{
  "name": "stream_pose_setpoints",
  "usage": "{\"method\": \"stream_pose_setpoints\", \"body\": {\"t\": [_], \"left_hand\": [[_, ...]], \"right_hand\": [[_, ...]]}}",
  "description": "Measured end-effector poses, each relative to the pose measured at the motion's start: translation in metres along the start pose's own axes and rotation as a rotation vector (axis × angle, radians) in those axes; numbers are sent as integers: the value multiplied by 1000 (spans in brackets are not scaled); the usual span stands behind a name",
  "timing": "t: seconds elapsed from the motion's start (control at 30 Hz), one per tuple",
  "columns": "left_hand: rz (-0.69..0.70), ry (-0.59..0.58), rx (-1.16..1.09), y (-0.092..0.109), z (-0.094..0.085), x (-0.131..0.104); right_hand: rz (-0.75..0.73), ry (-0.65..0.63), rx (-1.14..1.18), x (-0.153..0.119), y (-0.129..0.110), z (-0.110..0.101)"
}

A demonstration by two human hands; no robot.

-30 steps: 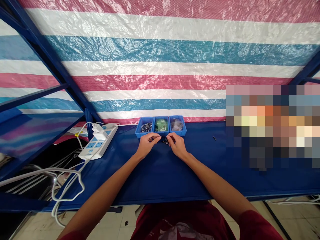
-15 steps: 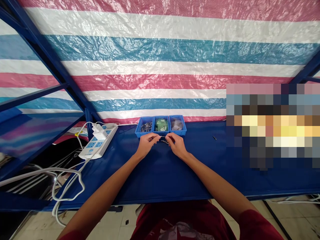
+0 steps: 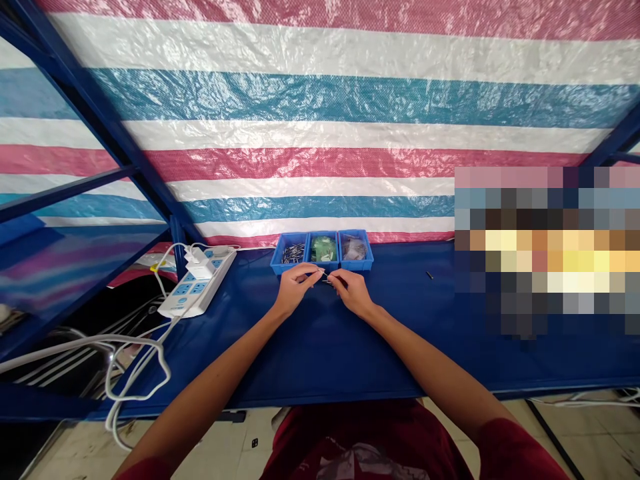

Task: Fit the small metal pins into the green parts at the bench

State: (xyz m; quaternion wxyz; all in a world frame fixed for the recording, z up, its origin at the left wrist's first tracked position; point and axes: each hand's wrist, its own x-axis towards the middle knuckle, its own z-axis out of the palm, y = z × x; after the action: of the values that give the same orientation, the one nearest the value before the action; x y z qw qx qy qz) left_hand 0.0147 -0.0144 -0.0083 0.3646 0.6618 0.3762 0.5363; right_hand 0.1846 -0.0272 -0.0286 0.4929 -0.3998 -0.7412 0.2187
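My left hand [image 3: 295,288] is closed in a pinch, its fingertips on one end of a small thin rod [image 3: 324,272]. Facing it, my right hand [image 3: 352,291] pinches around the rod's other end. The rod looks light and metallic, tilted down to the right; its exact kind is too small to make out. A few more thin pieces [image 3: 327,282] show just below the fingertips, partly hidden. Right behind the hands stand three joined blue bins: the left bin [image 3: 276,265] holds several dark metal pieces, the middle bin [image 3: 323,265] green-bagged parts, the right bin [image 3: 364,265] a clear plastic bag.
A white power strip [image 3: 187,308] with a plugged-in adapter and loose white cables [image 3: 163,363] lies at the left of the blue table [image 3: 330,360]. One small dark piece [image 3: 429,275] rests to the right. Striped sheeting [image 3: 320,160] hangs behind. A blurred patch covers the far right.
The rod between my fingertips has gone from nearly level to slanted. My right hand has shifted slightly left and down; my left hand has barely moved.
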Motion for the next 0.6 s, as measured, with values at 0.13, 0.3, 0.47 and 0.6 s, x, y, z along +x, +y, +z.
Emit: {"method": "stream_pose_setpoints", "body": {"t": [0.13, 0.3, 0.47, 0.6], "left_hand": [[-24, 9, -2, 3, -2, 0], [-59, -20, -83, 10, -7, 2], [-78, -76, -29, 10, -9, 4], [-15, -122, 104, 7, -10, 5]], "right_hand": [[15, -15, -64, 0, 0, -1], [58, 49, -80, 1, 0, -4], [72, 94, -50, 1, 0, -4], [66, 136, -52, 1, -2, -5]]}}
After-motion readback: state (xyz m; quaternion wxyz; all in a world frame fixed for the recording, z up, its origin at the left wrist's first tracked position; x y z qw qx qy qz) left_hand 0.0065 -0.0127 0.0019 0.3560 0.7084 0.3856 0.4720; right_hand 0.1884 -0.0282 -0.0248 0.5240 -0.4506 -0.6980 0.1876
